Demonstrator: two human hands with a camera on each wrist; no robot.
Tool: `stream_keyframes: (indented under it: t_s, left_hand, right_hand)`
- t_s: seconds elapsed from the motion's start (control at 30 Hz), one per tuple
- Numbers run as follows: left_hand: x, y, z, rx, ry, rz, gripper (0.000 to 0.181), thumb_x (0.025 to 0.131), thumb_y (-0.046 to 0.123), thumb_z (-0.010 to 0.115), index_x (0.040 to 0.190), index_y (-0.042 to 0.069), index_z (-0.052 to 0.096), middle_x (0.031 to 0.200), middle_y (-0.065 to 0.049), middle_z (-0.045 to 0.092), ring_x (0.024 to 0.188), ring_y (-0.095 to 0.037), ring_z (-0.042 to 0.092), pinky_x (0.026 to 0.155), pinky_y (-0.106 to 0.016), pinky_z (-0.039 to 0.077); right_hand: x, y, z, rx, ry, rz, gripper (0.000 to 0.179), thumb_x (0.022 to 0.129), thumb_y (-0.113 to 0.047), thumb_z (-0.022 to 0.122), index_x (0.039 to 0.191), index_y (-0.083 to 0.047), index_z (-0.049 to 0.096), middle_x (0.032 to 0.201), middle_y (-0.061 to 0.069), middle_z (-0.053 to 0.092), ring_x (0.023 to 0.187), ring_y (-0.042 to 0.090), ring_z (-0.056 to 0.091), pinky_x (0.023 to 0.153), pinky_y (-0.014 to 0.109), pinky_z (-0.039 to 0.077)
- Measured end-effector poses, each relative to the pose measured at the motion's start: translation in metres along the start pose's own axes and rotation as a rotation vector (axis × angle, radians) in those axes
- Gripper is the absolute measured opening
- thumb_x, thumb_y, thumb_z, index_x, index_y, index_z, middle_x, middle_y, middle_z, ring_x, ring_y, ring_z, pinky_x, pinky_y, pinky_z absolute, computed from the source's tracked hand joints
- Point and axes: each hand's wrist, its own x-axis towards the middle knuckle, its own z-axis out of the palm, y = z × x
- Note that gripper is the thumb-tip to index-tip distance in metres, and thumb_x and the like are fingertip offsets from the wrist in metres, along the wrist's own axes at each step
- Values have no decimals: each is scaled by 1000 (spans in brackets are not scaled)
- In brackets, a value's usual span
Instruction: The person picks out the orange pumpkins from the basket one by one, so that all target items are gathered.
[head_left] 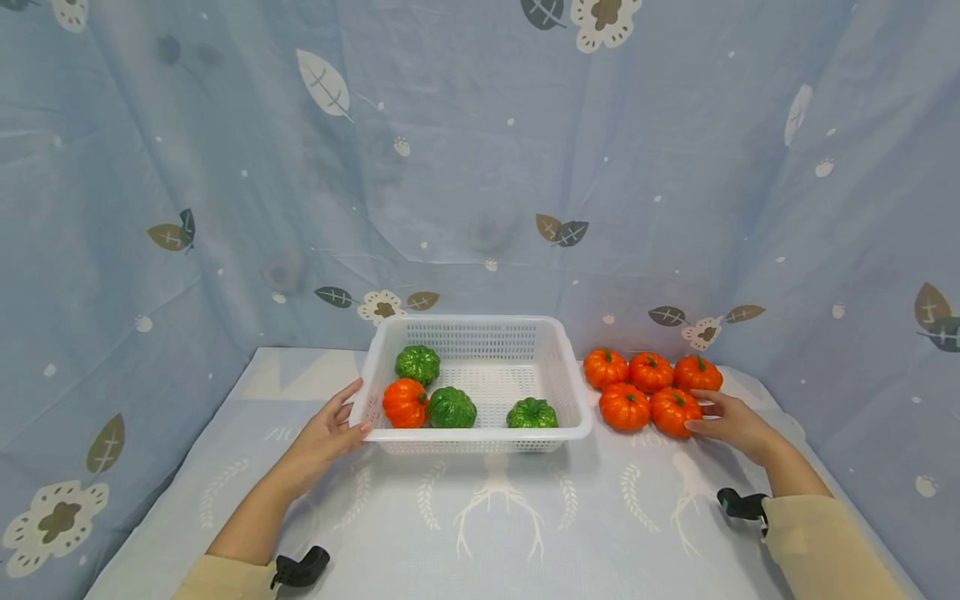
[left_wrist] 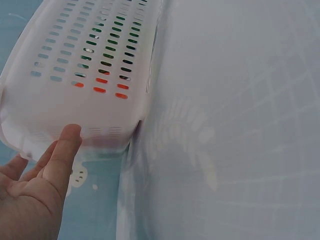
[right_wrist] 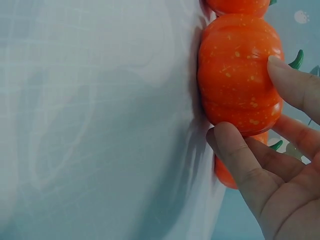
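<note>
A white plastic basket (head_left: 480,435) stands on the table, holding three green toy pumpkins (head_left: 452,408) and one orange toy pumpkin (head_left: 405,403). At the basket's front left corner is my left hand (head_left: 322,437), its extended fingers touching the outer wall and rim; in the left wrist view this hand (left_wrist: 42,187) lies against the end wall. To the right of the basket several orange pumpkins (head_left: 624,407) are grouped in two rows. My right hand (head_left: 738,425) pinches the front right orange pumpkin (right_wrist: 240,72) between thumb and fingers, from its right side.
A pale patterned cloth covers the table (head_left: 495,517). A blue curtain (head_left: 480,167) with leaves and flowers hangs close behind the basket and along both sides. Black wrist-worn devices (head_left: 302,568) show near both cuffs.
</note>
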Motion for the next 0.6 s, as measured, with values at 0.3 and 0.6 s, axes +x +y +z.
stream_keyframes:
  t_s: [0.3, 0.6]
  left_hand:
    - [0, 1, 1, 4, 0, 2, 84, 96, 12, 66, 162, 18, 13, 153, -25, 37, 126, -36, 54, 94, -34, 54]
    - [-2, 5, 1, 12, 3, -7, 87, 96, 13, 67, 162, 19, 12, 154, -26, 35, 124, -35, 54, 95, -35, 54]
  right_hand:
    - [-3, -6, 0, 5, -5, 12, 84, 92, -30, 74, 149, 11, 28, 141, 42, 36, 127, 55, 40, 101, 61, 44]
    - [-17, -23, -3, -112, 68, -113, 74, 96, -32, 67, 144, 15, 36, 143, 41, 37, 125, 58, 42, 96, 62, 47]
